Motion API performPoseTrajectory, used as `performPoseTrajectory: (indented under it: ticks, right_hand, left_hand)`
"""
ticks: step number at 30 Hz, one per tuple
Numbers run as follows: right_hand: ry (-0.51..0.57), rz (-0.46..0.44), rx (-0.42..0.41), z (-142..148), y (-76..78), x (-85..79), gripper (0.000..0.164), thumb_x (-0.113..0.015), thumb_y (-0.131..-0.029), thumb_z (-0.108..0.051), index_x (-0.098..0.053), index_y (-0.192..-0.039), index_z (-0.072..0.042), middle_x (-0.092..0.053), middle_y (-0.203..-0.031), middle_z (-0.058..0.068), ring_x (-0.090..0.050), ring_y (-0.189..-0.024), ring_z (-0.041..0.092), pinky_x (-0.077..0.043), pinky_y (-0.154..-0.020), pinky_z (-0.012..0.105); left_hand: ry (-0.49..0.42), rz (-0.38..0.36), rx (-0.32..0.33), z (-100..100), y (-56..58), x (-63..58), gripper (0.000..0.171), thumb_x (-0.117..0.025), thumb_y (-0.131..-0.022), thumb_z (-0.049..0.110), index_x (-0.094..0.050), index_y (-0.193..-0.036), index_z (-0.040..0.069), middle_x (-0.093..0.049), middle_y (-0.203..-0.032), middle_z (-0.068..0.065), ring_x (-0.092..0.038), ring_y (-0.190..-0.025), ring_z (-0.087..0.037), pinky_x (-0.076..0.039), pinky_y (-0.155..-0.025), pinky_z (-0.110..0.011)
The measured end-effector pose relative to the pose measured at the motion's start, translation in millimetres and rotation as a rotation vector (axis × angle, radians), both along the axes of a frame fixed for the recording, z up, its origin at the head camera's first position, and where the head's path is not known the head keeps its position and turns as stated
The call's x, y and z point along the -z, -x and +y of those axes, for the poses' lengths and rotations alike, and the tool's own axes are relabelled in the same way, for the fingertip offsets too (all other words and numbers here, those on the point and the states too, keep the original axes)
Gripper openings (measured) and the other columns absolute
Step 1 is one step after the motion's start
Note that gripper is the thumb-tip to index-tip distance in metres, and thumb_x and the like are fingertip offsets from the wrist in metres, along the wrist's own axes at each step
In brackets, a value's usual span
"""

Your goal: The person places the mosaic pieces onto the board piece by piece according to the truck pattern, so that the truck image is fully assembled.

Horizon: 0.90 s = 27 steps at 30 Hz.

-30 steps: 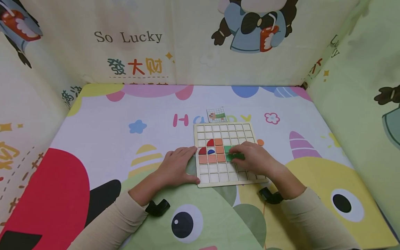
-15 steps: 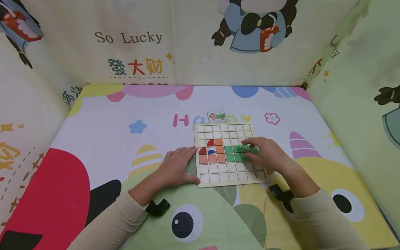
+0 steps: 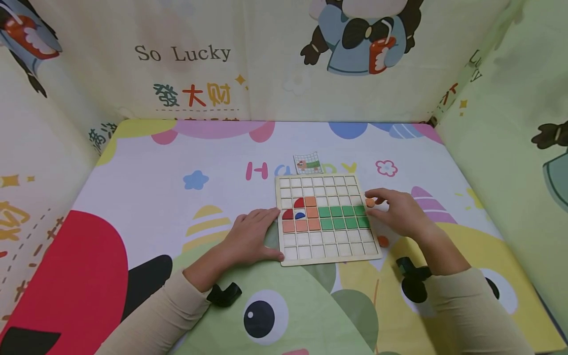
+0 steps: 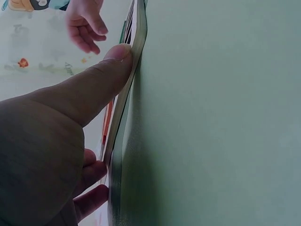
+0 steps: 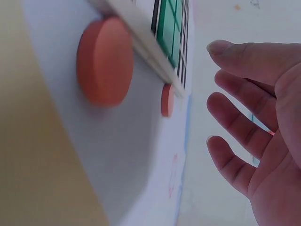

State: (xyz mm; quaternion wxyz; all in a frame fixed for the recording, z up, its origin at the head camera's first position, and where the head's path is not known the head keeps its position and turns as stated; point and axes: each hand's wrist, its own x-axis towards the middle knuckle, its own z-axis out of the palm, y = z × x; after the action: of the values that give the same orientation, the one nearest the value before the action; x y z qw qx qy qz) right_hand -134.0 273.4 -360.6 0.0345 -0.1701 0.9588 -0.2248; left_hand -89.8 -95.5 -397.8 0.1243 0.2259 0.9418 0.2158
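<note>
A pale wooden grid board lies on the table, holding green squares, orange squares, two red rounded pieces and a blue half-round piece. My left hand rests along its left side, fingers extended; the left wrist view has the thumb pressed to the board's edge. Just right of the board, my right hand hovers with thumb and forefinger apart around an orange disc, holding nothing. Another orange disc lies nearer the front, large in the right wrist view.
Touching the board's far edge is a small pattern card with a printed grid picture. A cartoon-printed cloth covers the table. Printed fabric walls rise at the back and both sides.
My right hand has moved rightward off the green squares, past the board's right edge to the far orange disc, uncovering the full green rows. My left hand has stayed in place.
</note>
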Motion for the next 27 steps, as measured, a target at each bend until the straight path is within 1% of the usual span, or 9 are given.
performPoseTrajectory:
  ticks: [4, 12, 21, 27]
  right_hand:
    - [-0.010, -0.012, 0.024, 6.3, 3.0, 2.4, 0.037, -0.072, -0.092, -0.013, -0.064, -0.126, -0.001, -0.069, -0.112, 0.020, -0.062, -0.099, 0.039, -0.049, -0.079, 0.051]
    - [-0.029, -0.044, 0.062, 13.9, 9.5, 8.9, 0.037, -0.069, -0.093, -0.012, -0.063, -0.128, -0.001, -0.068, -0.111, 0.022, -0.061, -0.101, 0.040, -0.048, -0.084, 0.053]
    - [-0.046, -0.137, 0.083, 14.9, 14.7, 13.1, 0.043, -0.071, -0.092, -0.015, -0.061, -0.131, -0.002, -0.065, -0.111, 0.023, -0.057, -0.101, 0.040, -0.046, -0.084, 0.049]
    - [-0.056, -0.161, 0.092, 15.1, 16.3, 17.0, 0.041, -0.071, -0.093, -0.017, -0.062, -0.130, -0.002, -0.066, -0.110, 0.022, -0.057, -0.102, 0.039, -0.046, -0.087, 0.051]
  left_hand:
    - [0.001, -0.001, 0.000, 0.1, -0.1, -0.3, 0.107, -0.082, -0.073, 0.059, -0.034, -0.156, 0.011, -0.042, -0.154, -0.006, -0.036, -0.140, -0.027, -0.031, -0.104, -0.054]
    - [-0.003, 0.001, 0.002, -0.3, -0.3, -0.6, 0.106, -0.082, -0.073, 0.058, -0.035, -0.156, 0.011, -0.042, -0.154, -0.007, -0.036, -0.140, -0.028, -0.031, -0.104, -0.055]
    - [-0.005, 0.004, 0.006, -0.4, -0.8, -1.2, 0.106, -0.082, -0.074, 0.058, -0.035, -0.156, 0.010, -0.041, -0.155, -0.007, -0.036, -0.140, -0.028, -0.031, -0.105, -0.055]
    - [-0.001, 0.003, 0.004, -0.3, -0.9, -1.4, 0.106, -0.082, -0.073, 0.058, -0.035, -0.156, 0.010, -0.041, -0.155, -0.006, -0.036, -0.140, -0.027, -0.031, -0.104, -0.054]
